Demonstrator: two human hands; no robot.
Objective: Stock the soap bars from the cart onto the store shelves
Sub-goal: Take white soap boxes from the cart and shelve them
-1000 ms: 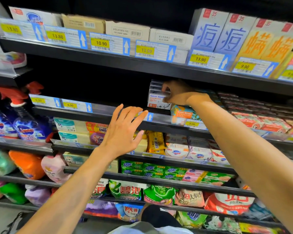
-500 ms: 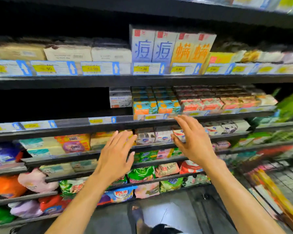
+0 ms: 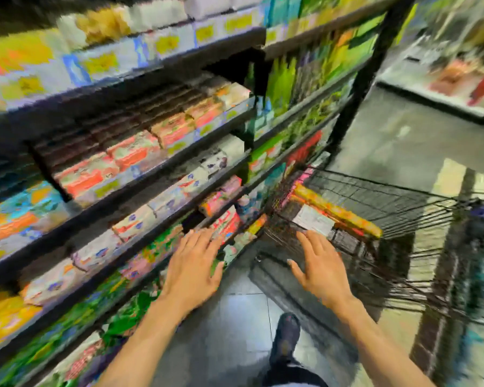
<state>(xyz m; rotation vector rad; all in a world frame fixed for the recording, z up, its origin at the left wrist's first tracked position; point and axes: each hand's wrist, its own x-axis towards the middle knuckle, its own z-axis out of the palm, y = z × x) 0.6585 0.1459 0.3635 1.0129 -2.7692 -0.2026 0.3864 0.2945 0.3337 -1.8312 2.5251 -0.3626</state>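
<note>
Since 0.5 s ago, the view has been swung to the right and downward, so that the cart (image 3: 403, 208) is now seen at the right, and both hands have been lowered away from the upper shelves (image 3: 157, 178). The whole frame is heavily blurred.

The left hand (image 3: 192, 275) is held flat with its fingers spread, in front of the lower shelf edge; nothing is held in it. The right hand (image 3: 322, 272) is likewise spread wide and empty, and is stretched toward the near corner of the cart, just short of the wire wall; whether it is touched cannot be told.

Boxed soap bars (image 3: 134, 152) are seen in rows on the shelf at the left, red and pink fronts facing outward, with paler boxes on the shelf below. Inside the cart a long orange pack (image 3: 344, 215) is laid along the shelf-side wall, with a white label (image 3: 313, 220) just beside it; their contents cannot be made out.

A dark shoe (image 3: 287, 331) is planted on the grey tiled floor (image 3: 235, 317) between the 2 forearms.
</note>
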